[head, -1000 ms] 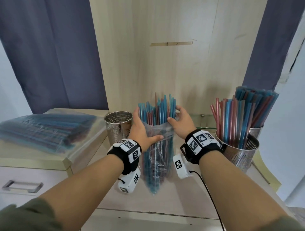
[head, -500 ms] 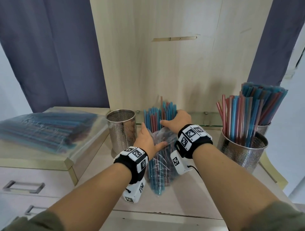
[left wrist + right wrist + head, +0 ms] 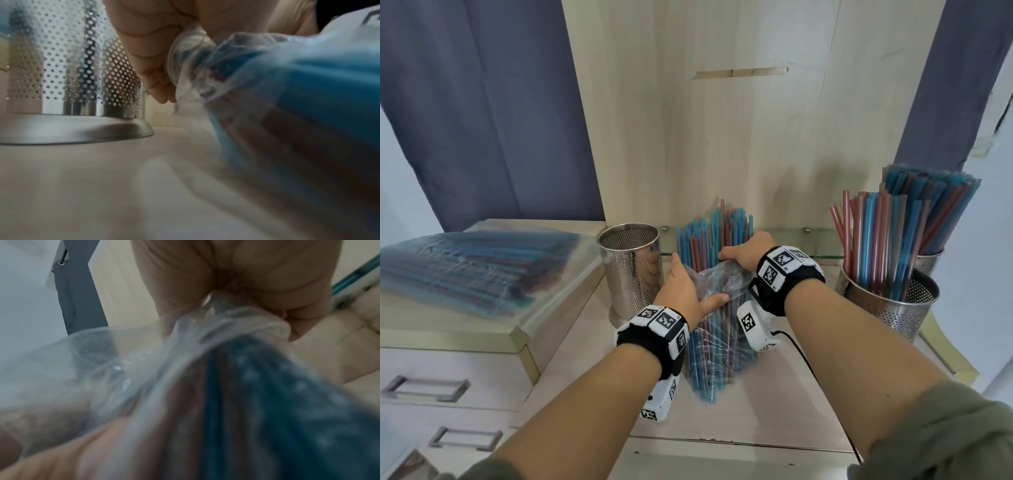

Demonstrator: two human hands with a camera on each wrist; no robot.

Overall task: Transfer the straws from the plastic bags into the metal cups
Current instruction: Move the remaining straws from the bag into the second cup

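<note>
Straws [image 3: 714, 236] stand half out of a plastic bag [image 3: 717, 329] at the tabletop [image 3: 774, 404] centre, its gathered film gripped by left hand [image 3: 683, 291] and right hand [image 3: 744, 251] fingers. Two right cups [image 3: 890, 305] are filled; the left cup [image 3: 631, 270] and far-left bags [image 3: 465, 263] are left.

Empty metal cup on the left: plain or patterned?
Patterned: the empty metal cup has a perforated wall of small round holes over a plain base. Left wrist view shows it best.
</note>
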